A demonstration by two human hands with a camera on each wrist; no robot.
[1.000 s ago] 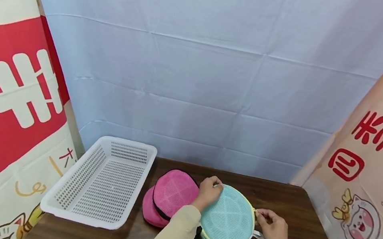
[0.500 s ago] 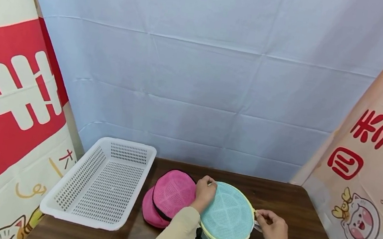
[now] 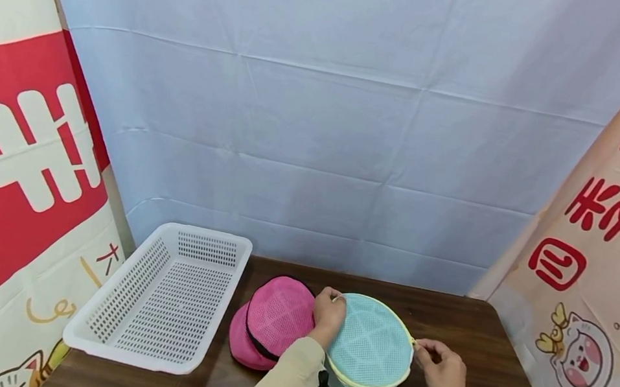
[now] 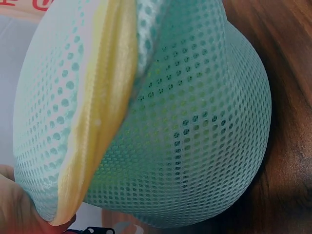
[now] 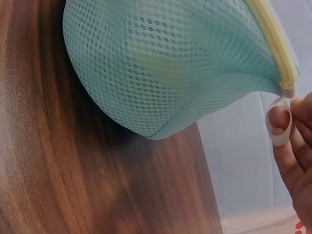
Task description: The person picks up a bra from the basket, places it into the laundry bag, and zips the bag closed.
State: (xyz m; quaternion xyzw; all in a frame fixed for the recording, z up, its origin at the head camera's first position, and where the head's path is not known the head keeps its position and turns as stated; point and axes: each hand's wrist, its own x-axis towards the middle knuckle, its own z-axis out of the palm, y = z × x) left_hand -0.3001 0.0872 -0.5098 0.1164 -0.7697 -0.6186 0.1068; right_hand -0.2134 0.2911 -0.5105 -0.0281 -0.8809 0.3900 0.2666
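A round light-blue mesh laundry bag (image 3: pixel 371 342) with a yellow zipper rim stands on the table in the head view. My left hand (image 3: pixel 329 317) pinches its rim at the far left; in the left wrist view part of that hand (image 4: pixel 17 207) grips the edge beside the yellow zipper (image 4: pixel 102 97). On the bag's right side my right hand (image 3: pixel 445 375) pinches the end of the zipper. A small white loop (image 5: pixel 279 122) lies against the fingers of the right hand (image 5: pixel 297 156). Something pale yellow-green shows faintly through the mesh.
Left of the blue bag are pink mesh bags (image 3: pixel 279 317) with black trim, one lying partly over another. A white perforated plastic basket (image 3: pixel 194 361) stands at the table's left. Light-blue cloth (image 3: pixel 319 123) hangs behind the dark wooden table (image 3: pixel 480 327), with printed curtains at both sides.
My left hand has moved a little to the left, drawing the blue bag's rim with it. The right hand stays nearly in place, and the white strip beneath it has dropped from the head view.
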